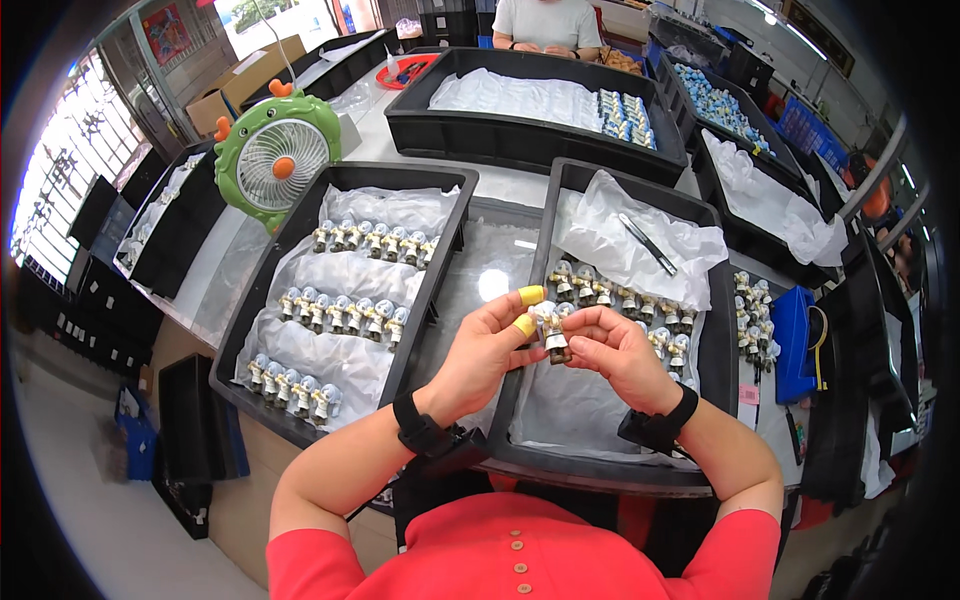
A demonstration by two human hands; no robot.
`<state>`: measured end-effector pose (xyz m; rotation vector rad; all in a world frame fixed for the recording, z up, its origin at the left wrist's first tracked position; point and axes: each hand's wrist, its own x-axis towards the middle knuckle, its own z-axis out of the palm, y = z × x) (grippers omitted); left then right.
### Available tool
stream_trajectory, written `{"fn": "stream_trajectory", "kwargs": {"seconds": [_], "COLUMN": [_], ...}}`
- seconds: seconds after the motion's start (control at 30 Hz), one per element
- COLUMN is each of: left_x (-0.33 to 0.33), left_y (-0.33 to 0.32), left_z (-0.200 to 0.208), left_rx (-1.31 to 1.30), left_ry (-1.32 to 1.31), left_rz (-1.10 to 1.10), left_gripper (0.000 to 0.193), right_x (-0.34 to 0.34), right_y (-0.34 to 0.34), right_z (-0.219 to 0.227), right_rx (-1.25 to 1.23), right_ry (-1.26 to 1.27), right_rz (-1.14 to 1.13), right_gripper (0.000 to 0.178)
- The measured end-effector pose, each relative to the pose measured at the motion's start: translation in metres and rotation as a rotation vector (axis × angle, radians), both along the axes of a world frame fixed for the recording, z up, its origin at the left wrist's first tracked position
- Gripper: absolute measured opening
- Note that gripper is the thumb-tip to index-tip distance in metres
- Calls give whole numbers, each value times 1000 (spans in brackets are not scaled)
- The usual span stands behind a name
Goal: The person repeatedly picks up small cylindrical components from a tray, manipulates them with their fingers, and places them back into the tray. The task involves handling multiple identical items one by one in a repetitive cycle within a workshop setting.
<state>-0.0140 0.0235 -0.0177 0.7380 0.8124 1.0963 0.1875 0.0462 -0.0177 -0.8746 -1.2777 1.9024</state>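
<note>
Both my hands meet over the right-hand black tray [517,385], holding one small figurine [555,342] with a pale head, white clothes and a dark base. My left hand [475,352] grips it from the left, with yellow finger cots on two fingertips. My right hand [628,362] pinches it from the other side between thumb and fingers. Behind and beside it, rows of similar figurines [678,350] lie on white sheeting in the tray, partly hidden by my hands. A slim dark-and-silver tool [648,244], perhaps tweezers, rests on the crumpled sheet [610,225].
To the left, another black tray [425,325] bears three rows of figurines. A green fan [275,160] stands behind it. Beyond lies a large tray [530,140] with blue figurines; a person [548,25] sits behind that. At right are more figurines [752,320] and a blue bin [793,345].
</note>
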Motion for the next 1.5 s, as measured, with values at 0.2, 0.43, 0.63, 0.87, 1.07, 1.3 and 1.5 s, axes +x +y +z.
{"fn": "stream_trajectory", "kwargs": {"seconds": [0.2, 0.43, 0.63, 0.87, 1.07, 1.3, 1.5], "left_x": [1, -3, -2, -3, -2, -2, 0], "left_y": [-1, -1, -1, -2, -2, -2, -3], "left_z": [0, -4, 2, 2, 4, 4, 4], "left_rx": [-27, -20, -22, -7, 17, 38, 78], "left_ry": [-20, -30, 6, 32, 67, 71, 52], "left_rz": [-25, -93, -119, -155, -157, -184, -161], "left_gripper": [33, 35, 37, 38, 40, 45, 47], "right_x": [1, 0, 1, 0, 0, 2, 2], "right_y": [-3, -5, -5, -6, -6, -3, -3], "right_z": [1, 6, 7, 7, 6, 3, 3], "right_rx": [52, 5, -3, 1, 4, 10, -19], "right_ry": [-36, -64, -62, -69, -72, -72, -50], "right_rz": [1, -9, -16, -22, -39, -51, -58], "right_gripper": [24, 23, 21, 17, 15, 14, 13]}}
